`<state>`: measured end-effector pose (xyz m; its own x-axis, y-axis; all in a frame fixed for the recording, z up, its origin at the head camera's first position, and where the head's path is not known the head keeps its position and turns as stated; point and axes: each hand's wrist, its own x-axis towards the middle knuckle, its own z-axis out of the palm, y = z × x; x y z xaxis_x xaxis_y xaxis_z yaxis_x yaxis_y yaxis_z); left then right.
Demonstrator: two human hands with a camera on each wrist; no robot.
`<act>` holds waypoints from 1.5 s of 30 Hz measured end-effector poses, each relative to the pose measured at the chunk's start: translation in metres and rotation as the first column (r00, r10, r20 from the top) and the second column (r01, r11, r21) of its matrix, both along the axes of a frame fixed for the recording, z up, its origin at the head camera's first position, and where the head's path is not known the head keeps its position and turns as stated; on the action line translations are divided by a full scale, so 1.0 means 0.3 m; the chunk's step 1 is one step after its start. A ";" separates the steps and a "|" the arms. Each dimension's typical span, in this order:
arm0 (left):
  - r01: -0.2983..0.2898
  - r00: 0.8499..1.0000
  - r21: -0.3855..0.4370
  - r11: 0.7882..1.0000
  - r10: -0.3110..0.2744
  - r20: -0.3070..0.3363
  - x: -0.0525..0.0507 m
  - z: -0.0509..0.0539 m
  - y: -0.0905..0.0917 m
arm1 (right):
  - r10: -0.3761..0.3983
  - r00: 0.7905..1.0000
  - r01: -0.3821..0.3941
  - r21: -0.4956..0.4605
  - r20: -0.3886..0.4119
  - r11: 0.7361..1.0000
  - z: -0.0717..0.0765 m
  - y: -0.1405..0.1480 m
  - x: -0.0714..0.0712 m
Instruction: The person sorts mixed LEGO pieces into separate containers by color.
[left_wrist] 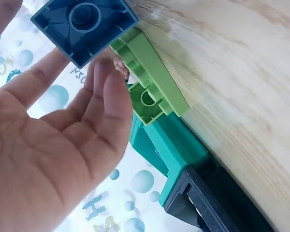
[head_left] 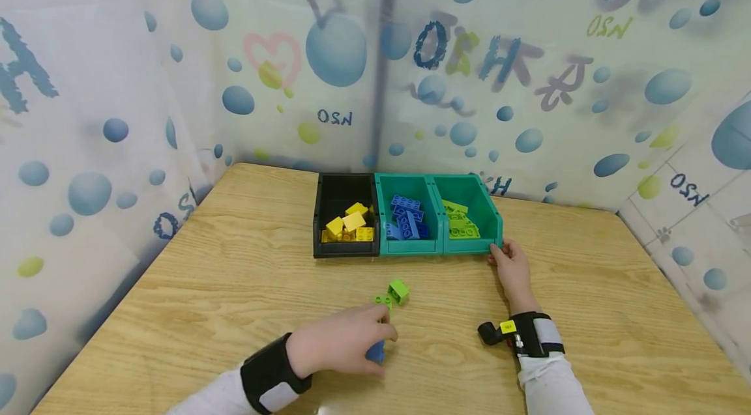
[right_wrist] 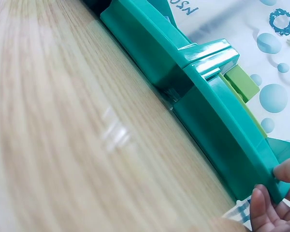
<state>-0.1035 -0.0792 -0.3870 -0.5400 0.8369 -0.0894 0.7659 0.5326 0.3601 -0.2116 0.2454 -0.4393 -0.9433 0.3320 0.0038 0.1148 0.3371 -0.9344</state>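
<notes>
My left hand holds a blue toy building block between thumb and fingers, just above the front middle of the table. Its hollow underside faces the left wrist camera. Just beyond the fingers are two lime-green blocks: one studded block partly hidden by the hand, and another block tipped on its side. At the right, my right hand pinches the front right corner of the rightmost teal bin, thumb on one side and fingers on the other.
Three joined bins stand at the back of the wooden table: a black bin with yellow blocks, a teal bin with blue blocks, and the right one with lime-green pieces. Behind them hangs a patterned curtain.
</notes>
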 end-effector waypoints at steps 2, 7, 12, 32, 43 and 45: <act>0.007 1.000 -0.014 1.000 -0.006 0.013 0.000 -0.001 0.000 | -0.001 1.000 0.001 -0.002 0.004 1.000 0.000 0.001 0.001; 0.026 0.999 -0.055 0.998 -0.025 0.024 0.000 -0.003 0.004 | 0.002 1.000 -0.002 0.004 0.010 1.000 -0.001 0.004 0.002; 0.025 0.999 -0.058 0.998 -0.022 0.041 0.001 -0.001 0.008 | 0.001 1.000 -0.001 0.000 0.008 1.000 0.001 0.004 0.002; -0.001 0.995 -0.011 1.000 0.002 0.096 0.001 0.028 0.006 | 0.008 1.000 -0.008 0.013 0.001 1.000 0.001 0.006 0.003; -0.029 0.992 0.068 0.997 0.021 0.124 -0.014 0.045 -0.007 | 0.000 1.000 0.000 0.017 -0.002 1.000 -0.006 0.007 -0.006; -0.038 0.992 0.090 0.995 0.026 0.123 -0.018 0.047 -0.013 | -0.003 1.000 0.003 0.015 -0.004 1.000 -0.006 0.004 -0.007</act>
